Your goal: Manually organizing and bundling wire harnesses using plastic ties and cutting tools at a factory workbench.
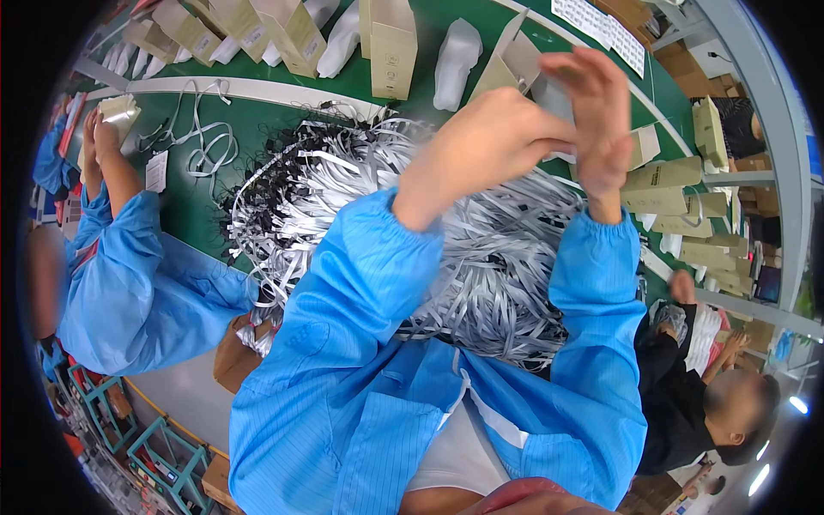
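Note:
A big heap of flat silver-white straps or ribbon cables with black ends point(481, 249) lies in front of me, below my hands. My left hand point(489, 137) is raised over its far side with curled fingers, thumb and fingertips pointing at my right palm. Whatever it pinches, if anything, is hidden. My right hand point(599, 120) is held up facing it, fingers stretched upward and slightly bent, somewhat blurred by motion. Behind the hands stand an open beige box point(506, 64) and a white-wrapped item point(457, 64); part of another pale wrapped item shows between the hands.
Open beige boxes point(287, 34) and white-wrapped pieces line the far edge of the green table point(193, 129). More boxes point(665, 189) stand at right. A co-worker in blue point(137, 283) handles a box at left; another person in black point(687, 403) sits at right.

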